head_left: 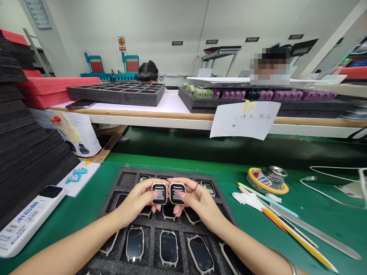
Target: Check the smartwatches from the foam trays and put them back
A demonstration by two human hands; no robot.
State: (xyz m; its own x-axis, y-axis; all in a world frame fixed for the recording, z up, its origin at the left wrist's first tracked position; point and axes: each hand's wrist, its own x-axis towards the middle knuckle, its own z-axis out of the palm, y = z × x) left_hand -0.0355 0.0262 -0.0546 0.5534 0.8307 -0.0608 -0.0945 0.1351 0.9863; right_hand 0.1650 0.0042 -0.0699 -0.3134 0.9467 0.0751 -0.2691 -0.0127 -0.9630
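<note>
In my left hand (140, 196) is a square smartwatch case (160, 189) without a strap, its screen lit with white lines of text. My right hand (199, 196) grips a matching smartwatch case (177, 188) showing a similar text list. The two cases are side by side, a small gap between them, with each thumb on a screen. Both hands are above a black foam tray (150, 221) divided into compartments. Several more watch cases lie in it, among them a dark-screened one (169, 247) in front. My hands hide part of the tray.
On the green bench, a tape roll (254, 181) holds a metal-topped jar. Tweezers and pen-like tools (298, 225) lie right; a white power strip (31, 221) and stacked black foam (37, 152) stand left. The shelf carries foam trays (117, 93). Two people are beyond it.
</note>
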